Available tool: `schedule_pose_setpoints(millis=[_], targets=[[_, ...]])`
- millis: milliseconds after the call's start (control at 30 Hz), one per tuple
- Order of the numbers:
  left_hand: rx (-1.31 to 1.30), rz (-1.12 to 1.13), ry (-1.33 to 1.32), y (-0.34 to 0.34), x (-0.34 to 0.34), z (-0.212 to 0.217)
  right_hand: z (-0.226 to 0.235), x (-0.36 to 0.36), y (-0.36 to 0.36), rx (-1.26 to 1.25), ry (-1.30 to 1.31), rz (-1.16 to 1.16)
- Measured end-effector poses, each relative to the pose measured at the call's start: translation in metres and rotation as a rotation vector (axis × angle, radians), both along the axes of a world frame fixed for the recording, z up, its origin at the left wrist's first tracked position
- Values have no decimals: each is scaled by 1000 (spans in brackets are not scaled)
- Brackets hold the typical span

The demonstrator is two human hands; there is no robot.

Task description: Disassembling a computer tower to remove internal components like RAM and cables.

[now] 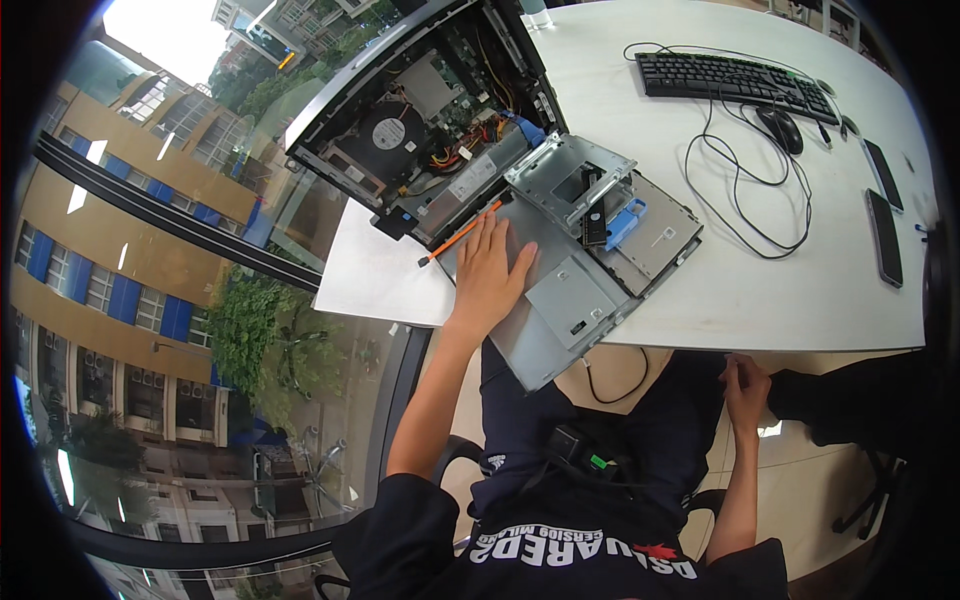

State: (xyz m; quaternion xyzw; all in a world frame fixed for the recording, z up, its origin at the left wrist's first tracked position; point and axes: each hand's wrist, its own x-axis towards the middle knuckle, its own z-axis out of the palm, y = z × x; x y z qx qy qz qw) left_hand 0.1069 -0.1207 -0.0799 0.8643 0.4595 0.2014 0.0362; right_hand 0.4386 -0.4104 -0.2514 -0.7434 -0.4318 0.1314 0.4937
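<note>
My left hand lies flat on a grey metal side panel, fingers stretched out and thumb apart. Its fingertips reach an orange cable with a black connector at its near end. Just beyond is an opened desktop computer case, showing a round black fan, bundled wires and a silver power supply. To the right of my left hand, a metal drive bracket with a blue plastic latch rests by the panel. My right hand is beside my right thigh, its fingers curled together; whatever they hold is too small to tell.
On the white table are a black keyboard, a mouse with a looped cable, and two phones at the right. The metal panel overhangs the table's near edge. A window runs along the left.
</note>
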Motion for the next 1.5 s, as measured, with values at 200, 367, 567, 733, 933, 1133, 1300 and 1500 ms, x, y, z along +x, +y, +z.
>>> schedule_pose_setpoints(millis=[200, 367, 567, 733, 933, 1133, 1300, 1500], targets=[[-12, 18, 21, 2, 5, -2, 0, 2, -2, -31, -7, -9], [-3, 40, 37, 2, 9, -2, -9, 9, -4, 37, -96, -5], [20, 19, 12, 12, 9, -3, 7, -5, -2, 21, 165, -42], [35, 4, -4, 13, 11, -2, -4, 6, -6, 1, 56, -36], [113, -50, -97, 10, 8, 7, 2, 0, -5, -15, 45, -19], [155, -40, -141, 28, 2, 12, 0, 5, -6, -17, -52, -17], [135, -25, -83, 42, 9, 9, 5, -1, -5, -1, 106, -45], [213, -3, -127, 47, 13, -4, 20, 0, -8, -63, 55, -26]])
